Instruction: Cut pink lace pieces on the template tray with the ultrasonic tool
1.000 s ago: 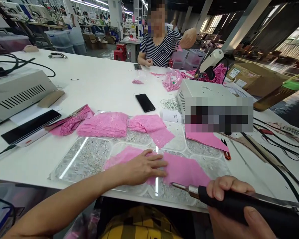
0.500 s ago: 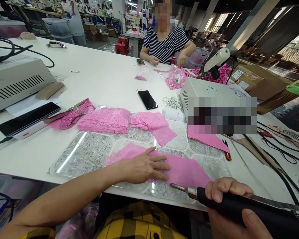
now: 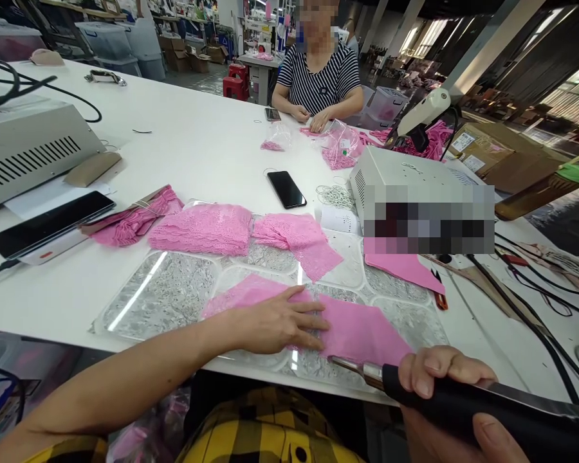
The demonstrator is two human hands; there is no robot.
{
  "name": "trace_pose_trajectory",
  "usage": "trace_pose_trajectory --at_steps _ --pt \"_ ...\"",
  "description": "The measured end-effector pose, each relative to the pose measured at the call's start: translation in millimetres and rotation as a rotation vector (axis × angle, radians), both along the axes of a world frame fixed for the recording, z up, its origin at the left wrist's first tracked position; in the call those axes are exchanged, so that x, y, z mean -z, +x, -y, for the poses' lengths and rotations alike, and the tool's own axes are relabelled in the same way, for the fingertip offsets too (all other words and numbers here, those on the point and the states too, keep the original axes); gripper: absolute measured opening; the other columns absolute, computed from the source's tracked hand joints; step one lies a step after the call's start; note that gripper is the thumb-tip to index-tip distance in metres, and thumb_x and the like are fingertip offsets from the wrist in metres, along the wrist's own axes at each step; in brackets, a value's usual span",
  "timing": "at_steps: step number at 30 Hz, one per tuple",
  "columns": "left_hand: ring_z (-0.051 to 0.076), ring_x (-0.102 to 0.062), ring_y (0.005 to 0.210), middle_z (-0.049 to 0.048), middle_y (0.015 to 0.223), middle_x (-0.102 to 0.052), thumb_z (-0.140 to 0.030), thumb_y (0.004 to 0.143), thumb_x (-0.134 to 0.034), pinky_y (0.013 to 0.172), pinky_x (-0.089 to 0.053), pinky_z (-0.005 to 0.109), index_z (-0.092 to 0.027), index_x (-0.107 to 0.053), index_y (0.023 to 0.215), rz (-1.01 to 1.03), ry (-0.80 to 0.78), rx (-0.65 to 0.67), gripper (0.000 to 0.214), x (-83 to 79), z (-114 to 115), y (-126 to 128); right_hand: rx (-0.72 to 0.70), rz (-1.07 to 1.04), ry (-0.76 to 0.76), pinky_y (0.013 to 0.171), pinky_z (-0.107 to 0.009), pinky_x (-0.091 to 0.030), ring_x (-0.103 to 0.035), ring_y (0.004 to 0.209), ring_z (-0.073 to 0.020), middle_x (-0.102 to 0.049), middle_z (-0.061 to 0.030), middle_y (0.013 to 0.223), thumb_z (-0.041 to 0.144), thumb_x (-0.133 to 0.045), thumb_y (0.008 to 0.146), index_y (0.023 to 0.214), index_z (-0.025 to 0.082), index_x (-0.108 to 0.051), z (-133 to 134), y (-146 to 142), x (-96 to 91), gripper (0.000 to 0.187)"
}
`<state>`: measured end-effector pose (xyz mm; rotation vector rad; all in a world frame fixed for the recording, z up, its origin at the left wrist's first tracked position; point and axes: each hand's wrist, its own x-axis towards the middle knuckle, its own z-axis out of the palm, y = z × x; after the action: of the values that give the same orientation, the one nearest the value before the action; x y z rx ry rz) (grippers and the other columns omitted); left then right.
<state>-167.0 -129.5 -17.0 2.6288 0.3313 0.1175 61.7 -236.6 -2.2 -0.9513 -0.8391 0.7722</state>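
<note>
My left hand (image 3: 277, 319) lies flat with fingers spread on a pink lace piece (image 3: 357, 331), pressing it onto scratched clear glass plates (image 3: 159, 296) near the table's front edge. My right hand (image 3: 456, 405) is wrapped round the black handle of a cutting tool (image 3: 482, 408), whose metal tip (image 3: 352, 366) rests at the lace's near edge. Stacks of pink lace (image 3: 202, 228) and a further stack (image 3: 296, 238) lie just beyond.
A white machine (image 3: 415, 186) stands at right with cables (image 3: 535, 315) trailing off it. A grey machine (image 3: 24, 151) and a dark tablet (image 3: 48, 222) sit left. A black phone (image 3: 286, 189) lies mid-table. A person in a striped top (image 3: 318, 80) works opposite.
My hands and the tool hold almost the same place on the lace. The person opposite has lowered a raised arm and brought both hands to the table.
</note>
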Motion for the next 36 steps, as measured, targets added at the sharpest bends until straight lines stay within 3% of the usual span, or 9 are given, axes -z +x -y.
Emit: trace_pose_trajectory --at_steps 12,24,28,31,34,36 --pt "0.022 -0.040 0.137 0.0018 0.138 -0.055 -0.011 0.095 -0.048 0.120 -0.011 0.050 -0.031 -0.065 0.120 0.071 -0.007 -0.027 0.036 2.8 1.6 -0.3 -0.022 0.016 0.051 0.047 -0.031 -0.039 -0.042 0.053 -0.0102 -0.045 0.0009 0.076 0.039 -0.056 0.069 0.081 0.021 -0.054 -3.0 -14.1 -0.4 0.022" --pt "0.022 -0.037 0.139 0.0012 0.140 -0.053 -0.011 0.097 -0.044 0.120 -0.009 0.048 -0.026 -0.063 0.123 0.005 0.044 -0.002 0.035 4.8 1.4 0.4 -0.087 0.066 0.134 0.045 -0.028 -0.040 -0.045 0.051 -0.0102 -0.049 0.0016 0.070 0.034 -0.061 0.074 0.078 0.019 -0.054 -6.1 -13.6 -3.0 0.017" --pt "0.022 -0.037 0.139 0.0046 0.143 -0.050 -0.005 0.093 -0.044 0.119 -0.018 0.046 -0.022 -0.059 0.128 0.082 0.055 -0.069 0.041 -4.4 -0.1 -1.3 -0.081 0.021 0.108 0.048 -0.028 -0.042 -0.047 0.054 -0.0100 -0.050 0.0008 0.074 0.033 -0.060 0.073 0.080 0.019 -0.055 -4.3 -9.1 -2.5 0.017" --pt "0.022 -0.052 0.126 0.0105 0.132 -0.060 -0.008 0.096 -0.041 0.112 -0.034 0.041 -0.015 -0.064 0.121 0.193 0.076 -0.153 0.034 -18.1 -2.7 -7.0 -0.076 -0.026 0.116 0.048 -0.027 -0.041 -0.044 0.055 -0.0091 -0.048 0.0011 0.075 0.037 -0.059 0.073 0.079 0.019 -0.055 -5.1 -9.6 -1.4 0.020" --pt "0.019 -0.064 0.106 0.0107 0.113 -0.069 -0.013 0.097 -0.044 0.103 -0.042 0.036 -0.015 -0.069 0.108 0.215 0.077 -0.119 0.028 -25.8 -4.9 -20.8 -0.098 -0.053 0.118 0.048 -0.027 -0.041 -0.043 0.056 -0.0097 -0.046 0.0007 0.075 0.037 -0.059 0.072 0.079 0.019 -0.055 -8.6 -17.8 -0.9 0.020" --pt "0.020 -0.063 0.110 0.0101 0.114 -0.069 -0.017 0.098 -0.045 0.107 -0.040 0.038 -0.016 -0.070 0.106 0.175 0.090 -0.092 0.026 -23.9 -5.4 -34.0 -0.118 -0.064 0.123 0.048 -0.028 -0.042 -0.044 0.056 -0.0103 -0.047 0.0000 0.076 0.035 -0.058 0.072 0.079 0.019 -0.055 -11.4 -25.6 -1.0 0.018"
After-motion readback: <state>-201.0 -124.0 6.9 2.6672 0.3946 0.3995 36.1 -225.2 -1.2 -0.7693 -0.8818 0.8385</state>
